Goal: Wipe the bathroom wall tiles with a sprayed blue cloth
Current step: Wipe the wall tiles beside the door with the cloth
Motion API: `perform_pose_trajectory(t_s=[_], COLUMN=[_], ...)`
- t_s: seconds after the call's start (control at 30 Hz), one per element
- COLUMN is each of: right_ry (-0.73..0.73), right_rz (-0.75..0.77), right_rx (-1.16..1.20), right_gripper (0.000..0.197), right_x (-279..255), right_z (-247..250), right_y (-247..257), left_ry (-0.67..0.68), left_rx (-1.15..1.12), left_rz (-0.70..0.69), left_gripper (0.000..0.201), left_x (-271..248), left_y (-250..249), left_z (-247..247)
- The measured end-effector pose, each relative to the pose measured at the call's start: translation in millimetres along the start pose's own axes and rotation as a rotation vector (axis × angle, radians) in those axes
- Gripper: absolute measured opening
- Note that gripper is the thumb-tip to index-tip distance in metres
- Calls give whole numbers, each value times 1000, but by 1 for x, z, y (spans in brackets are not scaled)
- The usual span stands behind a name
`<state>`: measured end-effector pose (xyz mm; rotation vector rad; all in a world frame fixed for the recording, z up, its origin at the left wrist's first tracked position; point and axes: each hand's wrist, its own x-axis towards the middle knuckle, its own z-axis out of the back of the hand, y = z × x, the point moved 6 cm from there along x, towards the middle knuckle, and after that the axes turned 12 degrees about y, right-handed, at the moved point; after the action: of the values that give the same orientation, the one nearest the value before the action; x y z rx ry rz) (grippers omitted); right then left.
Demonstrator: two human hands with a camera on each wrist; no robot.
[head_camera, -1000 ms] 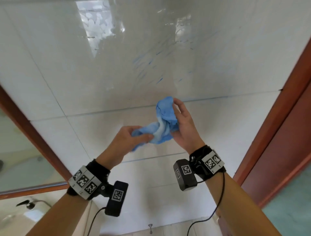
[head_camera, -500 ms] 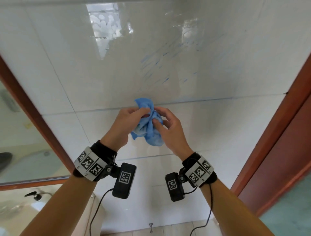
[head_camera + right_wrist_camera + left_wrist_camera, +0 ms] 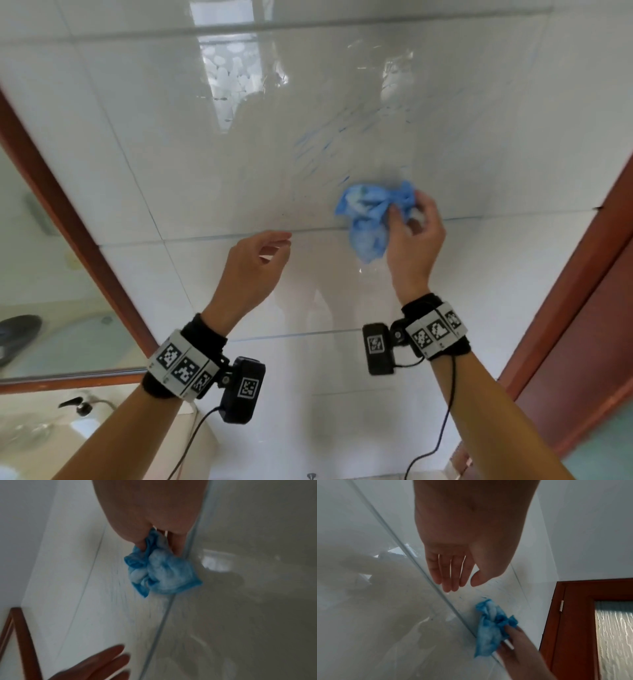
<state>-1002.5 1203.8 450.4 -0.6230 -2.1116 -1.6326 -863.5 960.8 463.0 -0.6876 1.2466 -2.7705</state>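
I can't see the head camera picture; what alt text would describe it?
A right hand pinches a crumpled blue cloth against glossy white wall tiles streaked with faint blue marks. The left hand hovers open beside it, holding nothing.

Cloth (image 3: 370,219) against wall tiles (image 3: 205,171), right hand (image 3: 412,246) beside it, left hand (image 3: 250,270) leftward, apart.

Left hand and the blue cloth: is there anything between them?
No object. In the head view only bare white wall tile, crossed by a grout line, separates the open left hand from the blue cloth pinched by the right hand.
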Motion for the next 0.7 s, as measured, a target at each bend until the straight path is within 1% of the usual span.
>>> perform_pose_trajectory(t_s=[0.07,0.13,0.2,0.27,0.3,0.37,0.47,0.53,0.57,0.6,0.63,0.67,0.7], right_ry=[-182,-306,-347,-330,-306,-212,-74,81,180,305,419,473,429], right_rz=[186,382,467,488,510,600,791,925,1023,1160,1260,1314,1287], right_rx=[-61,-127,-158,-266,-354,-541,-667,-797,-902,-1002,-1085,-1159,-1168], right_gripper=[32,33,35,37,38,37,35,35,36,37,38,39,38], right_x=[25,46,69,88,91,89,71,50,38,29,25,33,51], right_z=[15,17,6,-18,-32,-63,-93,-112,-121,-127,-129,-131,-131], right_y=[31,57,71,73,74,73,64,48,40,32,33,38,57], left_ry=[-124,-269,-381,-463,-499,-561,-607,-615,-613,-604,-590,-573,-555], left_rx=[64,158,289,405,439,455,432,409,409,411,409,407,406], left_rz=[-75,-160,-183,-120,-87,-35,8,27,31,33,36,40,43], left_gripper=[25,31,43,60,66,75,76,76,76,77,77,77,77], left_x=[2,3,6,12,14,19,26,31,33,35,38,40,43], left_y=[-8,-18,-21,-15,-12,-3,10,16,18,19,19,19,20], left_z=[8,19,32,48,57,72,86,90,90,89,88,87,86])
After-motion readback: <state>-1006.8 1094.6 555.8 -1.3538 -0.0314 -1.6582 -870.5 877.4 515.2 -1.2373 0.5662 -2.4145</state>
